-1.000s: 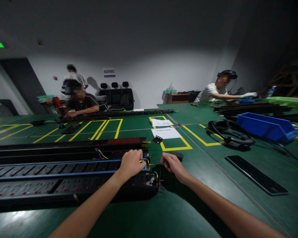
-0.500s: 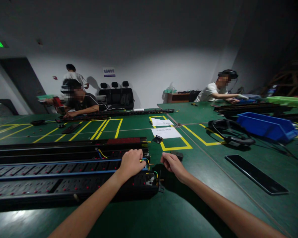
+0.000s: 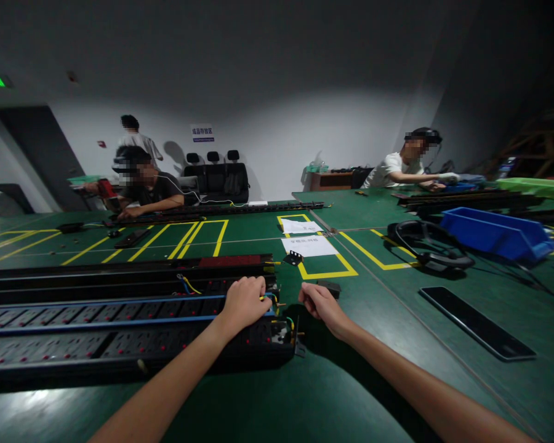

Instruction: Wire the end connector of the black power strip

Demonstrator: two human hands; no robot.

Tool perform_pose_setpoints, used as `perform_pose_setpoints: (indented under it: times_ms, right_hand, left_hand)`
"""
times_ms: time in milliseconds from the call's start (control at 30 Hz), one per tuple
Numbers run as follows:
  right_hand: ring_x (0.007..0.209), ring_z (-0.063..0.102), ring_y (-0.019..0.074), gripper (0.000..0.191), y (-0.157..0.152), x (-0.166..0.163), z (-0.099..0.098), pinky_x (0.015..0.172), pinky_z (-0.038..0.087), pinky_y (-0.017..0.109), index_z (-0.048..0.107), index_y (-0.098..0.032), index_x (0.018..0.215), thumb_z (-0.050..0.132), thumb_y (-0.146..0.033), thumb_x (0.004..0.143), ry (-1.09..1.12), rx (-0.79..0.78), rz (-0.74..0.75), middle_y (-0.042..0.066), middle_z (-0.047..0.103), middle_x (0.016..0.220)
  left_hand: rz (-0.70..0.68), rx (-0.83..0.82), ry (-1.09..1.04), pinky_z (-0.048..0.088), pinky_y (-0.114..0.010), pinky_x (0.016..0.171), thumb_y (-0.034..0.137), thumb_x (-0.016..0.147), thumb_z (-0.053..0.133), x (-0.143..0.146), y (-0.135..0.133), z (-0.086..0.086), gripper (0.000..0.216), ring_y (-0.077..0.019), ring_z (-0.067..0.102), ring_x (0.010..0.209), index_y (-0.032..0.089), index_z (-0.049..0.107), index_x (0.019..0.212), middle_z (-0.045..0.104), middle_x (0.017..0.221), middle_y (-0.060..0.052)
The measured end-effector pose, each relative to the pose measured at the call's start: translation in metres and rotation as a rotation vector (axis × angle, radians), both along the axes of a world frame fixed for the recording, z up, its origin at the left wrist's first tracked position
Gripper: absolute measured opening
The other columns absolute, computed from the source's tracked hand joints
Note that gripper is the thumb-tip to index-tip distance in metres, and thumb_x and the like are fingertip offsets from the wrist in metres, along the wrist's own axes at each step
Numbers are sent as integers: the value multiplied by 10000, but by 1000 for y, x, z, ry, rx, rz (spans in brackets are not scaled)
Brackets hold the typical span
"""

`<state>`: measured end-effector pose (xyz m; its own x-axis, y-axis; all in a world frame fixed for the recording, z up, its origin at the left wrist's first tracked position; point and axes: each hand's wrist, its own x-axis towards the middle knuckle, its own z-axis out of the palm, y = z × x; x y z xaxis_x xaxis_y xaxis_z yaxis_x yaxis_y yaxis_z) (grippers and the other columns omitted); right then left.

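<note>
Several long black power strips lie side by side on the green table, with blue rails and red-dotted sockets. My left hand rests curled on the right end of a strip, fingers over the yellow and blue wires there. My right hand hovers just right of that end, fingers pinched together; what they hold is hidden. A small black part lies just beyond my right hand. A small black bracket sits farther back.
White papers lie inside yellow floor-tape boxes. A black flat cover, a headset with cable and a blue bin are on the right. Two people work at the far side of the tables; a third stands behind.
</note>
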<state>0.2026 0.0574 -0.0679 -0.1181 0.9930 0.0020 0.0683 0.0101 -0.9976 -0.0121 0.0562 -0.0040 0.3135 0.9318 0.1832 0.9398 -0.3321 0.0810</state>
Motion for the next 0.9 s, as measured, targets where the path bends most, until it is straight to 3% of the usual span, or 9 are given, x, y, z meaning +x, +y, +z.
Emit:
perform_pose_setpoints:
  times_ms: [900]
  right_hand:
    - [430, 360, 91, 448, 0, 1, -3, 429, 229, 233, 580, -191, 680, 470, -572, 887, -18, 13, 13, -47, 434, 490]
  left_hand:
    - [-18, 24, -7, 423, -321, 723, 283, 771, 589, -1, 2, -4, 79, -227, 612, 853, 224, 549, 805, 654, 828, -30]
